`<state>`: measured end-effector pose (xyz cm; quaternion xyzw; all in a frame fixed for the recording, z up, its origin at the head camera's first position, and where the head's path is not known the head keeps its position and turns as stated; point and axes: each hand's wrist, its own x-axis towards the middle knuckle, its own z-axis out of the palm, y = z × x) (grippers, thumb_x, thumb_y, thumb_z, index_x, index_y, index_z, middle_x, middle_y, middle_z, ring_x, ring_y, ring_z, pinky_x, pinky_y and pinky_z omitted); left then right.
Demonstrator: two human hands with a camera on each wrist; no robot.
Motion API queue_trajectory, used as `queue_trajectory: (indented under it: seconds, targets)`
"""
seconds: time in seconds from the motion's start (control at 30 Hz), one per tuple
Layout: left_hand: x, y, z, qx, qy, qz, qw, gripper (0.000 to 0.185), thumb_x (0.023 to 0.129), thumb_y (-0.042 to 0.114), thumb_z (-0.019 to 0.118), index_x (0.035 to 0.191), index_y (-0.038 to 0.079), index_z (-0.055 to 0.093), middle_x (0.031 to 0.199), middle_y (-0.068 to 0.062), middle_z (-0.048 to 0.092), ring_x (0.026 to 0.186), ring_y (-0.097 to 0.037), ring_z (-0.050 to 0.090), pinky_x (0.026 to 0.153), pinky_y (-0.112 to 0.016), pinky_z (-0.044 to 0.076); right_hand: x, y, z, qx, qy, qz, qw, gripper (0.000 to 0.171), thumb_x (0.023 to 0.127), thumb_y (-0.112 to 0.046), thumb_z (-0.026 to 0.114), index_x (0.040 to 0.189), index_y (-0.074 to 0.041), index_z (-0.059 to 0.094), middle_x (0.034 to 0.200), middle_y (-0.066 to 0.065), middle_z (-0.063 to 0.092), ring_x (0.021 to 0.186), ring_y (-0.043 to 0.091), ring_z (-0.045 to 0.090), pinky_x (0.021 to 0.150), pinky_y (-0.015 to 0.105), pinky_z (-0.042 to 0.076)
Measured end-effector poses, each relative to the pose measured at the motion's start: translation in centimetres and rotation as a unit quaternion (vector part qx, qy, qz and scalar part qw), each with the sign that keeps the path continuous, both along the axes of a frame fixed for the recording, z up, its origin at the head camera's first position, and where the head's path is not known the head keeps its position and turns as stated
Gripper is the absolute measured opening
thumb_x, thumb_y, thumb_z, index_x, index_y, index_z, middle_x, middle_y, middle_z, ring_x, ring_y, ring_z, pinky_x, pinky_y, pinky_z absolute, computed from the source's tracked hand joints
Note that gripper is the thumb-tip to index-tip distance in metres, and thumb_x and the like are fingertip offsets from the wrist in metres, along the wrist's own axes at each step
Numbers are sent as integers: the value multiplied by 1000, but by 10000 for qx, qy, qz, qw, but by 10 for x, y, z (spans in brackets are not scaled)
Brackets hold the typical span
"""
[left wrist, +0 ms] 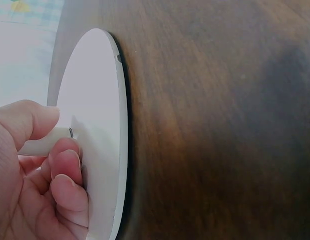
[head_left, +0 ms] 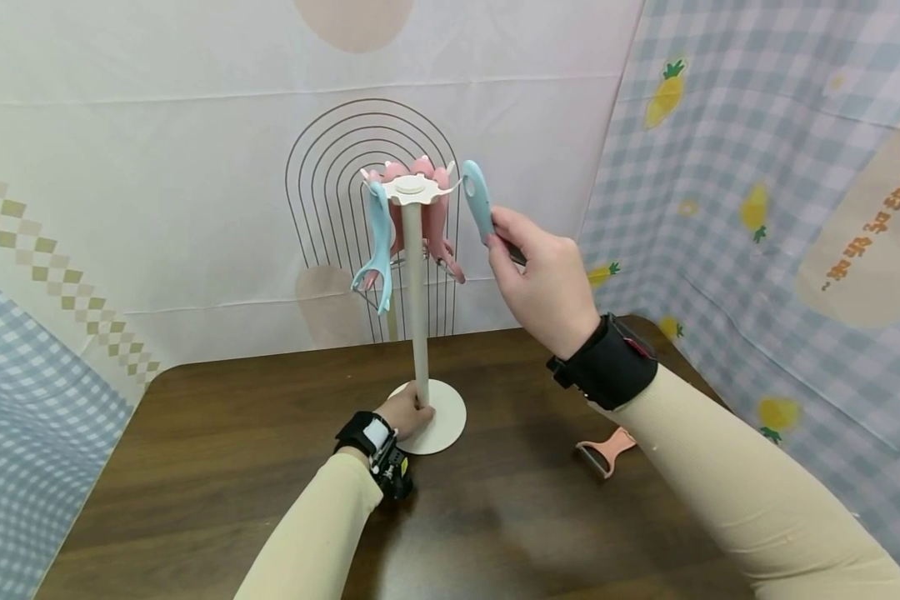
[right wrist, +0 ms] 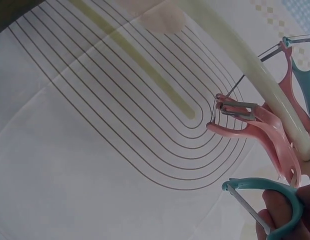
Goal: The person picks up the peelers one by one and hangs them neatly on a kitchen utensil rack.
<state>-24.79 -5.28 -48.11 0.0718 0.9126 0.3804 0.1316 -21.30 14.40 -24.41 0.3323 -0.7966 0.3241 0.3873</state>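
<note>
My left hand (head_left: 407, 414) curls round the stand (head_left: 417, 317) pole, steadying it, while my right hand (head_left: 543, 287) pinches the blue peeler (head_left: 478, 201), seemingly at a hook.

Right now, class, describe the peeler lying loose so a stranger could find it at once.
Start at the dark brown wooden table and its white hanging stand. Right of the stand's round base lies a pink Y-shaped peeler. It alone lies flat; the others hang or are held.
</note>
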Motion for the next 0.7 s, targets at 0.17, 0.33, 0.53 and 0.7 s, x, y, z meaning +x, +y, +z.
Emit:
queue_trajectory:
  seconds: [0.17,0.33,0.53,0.7]
  targets:
    - [0,-1,-1,10,-7,-13,10000,47,94,14,60,135,-3,43,105,-16,60,95,-26,57,86,-44,47,0,0,0,10,41,16,10000,26,96,-7,57,120,0,63,107,10,69,99,17,67,84,29,52]
    - [-1,-1,-2,-10,-3,-31,10000,48,94,15,60,135,-3,43,105,-16,60,96,-27,58,86,-44,47,1,-1,0,46,89,41,9999,25,96,-6,57,120,1,63,106,10,69,98,16,67,83,30,52]
    - [-1,-1,-2,15,-31,-30,10000,47,95,15,60,135,-3,43,106,-17,60,98,-27,58,87,-44,47,-1,-1,1,78,174,-3,9998,26,96,-5,57,120,1,63,106,11,70,97,17,68,83,30,52]
    - [-1,-1,-2,54,-50,-32,10000,48,95,15,60,135,-4,42,105,-17,60,98,-27,58,87,-45,47,-2,-2,-1,77,179,-28,9998,25,96,-5,57,119,1,63,106,11,69,97,18,68,83,30,52]
